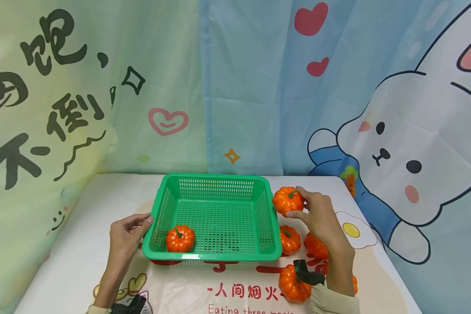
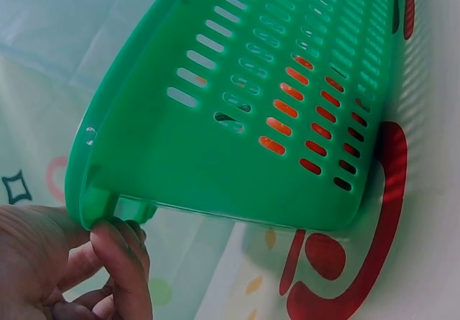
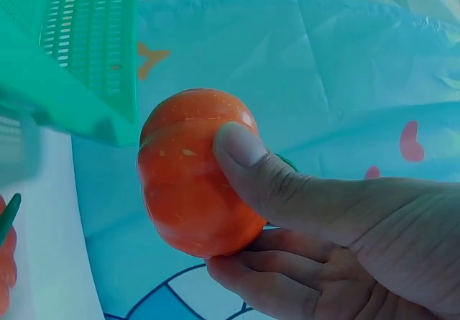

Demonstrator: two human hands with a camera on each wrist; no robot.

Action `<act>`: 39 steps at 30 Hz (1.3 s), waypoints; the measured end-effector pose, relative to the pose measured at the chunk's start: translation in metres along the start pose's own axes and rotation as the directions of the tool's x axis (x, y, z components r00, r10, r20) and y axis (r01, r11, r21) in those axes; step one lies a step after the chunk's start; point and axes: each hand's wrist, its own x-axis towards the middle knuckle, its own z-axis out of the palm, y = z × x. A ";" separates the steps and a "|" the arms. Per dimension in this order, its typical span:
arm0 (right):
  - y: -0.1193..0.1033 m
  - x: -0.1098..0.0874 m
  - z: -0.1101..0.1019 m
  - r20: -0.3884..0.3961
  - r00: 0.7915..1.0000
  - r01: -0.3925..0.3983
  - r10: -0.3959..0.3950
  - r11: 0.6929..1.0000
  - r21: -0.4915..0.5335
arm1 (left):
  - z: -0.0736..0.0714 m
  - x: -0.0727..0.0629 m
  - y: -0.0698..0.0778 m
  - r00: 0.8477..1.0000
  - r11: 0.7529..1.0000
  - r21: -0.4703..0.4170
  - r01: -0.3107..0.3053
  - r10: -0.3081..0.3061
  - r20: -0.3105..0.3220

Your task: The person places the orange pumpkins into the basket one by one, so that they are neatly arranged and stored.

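A green plastic basket (image 1: pixel 216 256) with slotted walls stands mid-table, and one small orange pumpkin (image 1: pixel 180 239) lies in its front left corner. My left hand (image 1: pixel 127 237) pinches the basket's left rim; in the left wrist view the thumb and fingers (image 2: pixel 122 262) close round the rim's edge. With my right hand (image 1: pixel 318 216) I grip another pumpkin (image 1: pixel 287 201) beside the basket's right rim, above the table. The right wrist view shows the thumb (image 3: pixel 244 147) pressed on that pumpkin's ribbed side, with fingers beneath it.
Several more pumpkins lie right of the basket: one close by its wall (image 1: pixel 290 240), one nearer the front (image 1: pixel 294 283), others partly hidden under the right forearm. The printed tablecloth (image 1: pixel 180 288) covers the table, and a curtain (image 1: pixel 239 87) with a rabbit hangs behind.
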 end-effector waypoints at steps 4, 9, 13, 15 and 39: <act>-0.004 0.001 0.002 -0.002 1.000 0.013 -0.013 1.000 0.012 | 0.001 0.001 0.000 1.000 1.000 -0.003 -0.006 0.006 0.001; -0.008 0.000 0.005 0.009 1.000 0.026 -0.026 1.000 0.015 | 0.002 0.001 -0.001 1.000 1.000 -0.006 -0.011 0.011 0.004; -0.012 0.000 0.007 0.021 0.999 0.037 -0.037 0.999 0.020 | 0.002 0.001 -0.001 1.000 1.000 -0.005 -0.010 0.010 0.005; -0.014 0.000 0.008 0.020 0.999 0.045 -0.046 0.999 0.020 | 0.002 0.002 -0.001 1.000 1.000 -0.004 -0.009 0.009 0.003; -0.038 0.017 0.043 0.074 0.982 0.164 -0.172 0.981 0.105 | 0.000 0.001 -0.002 1.000 1.000 -0.002 0.004 -0.004 0.003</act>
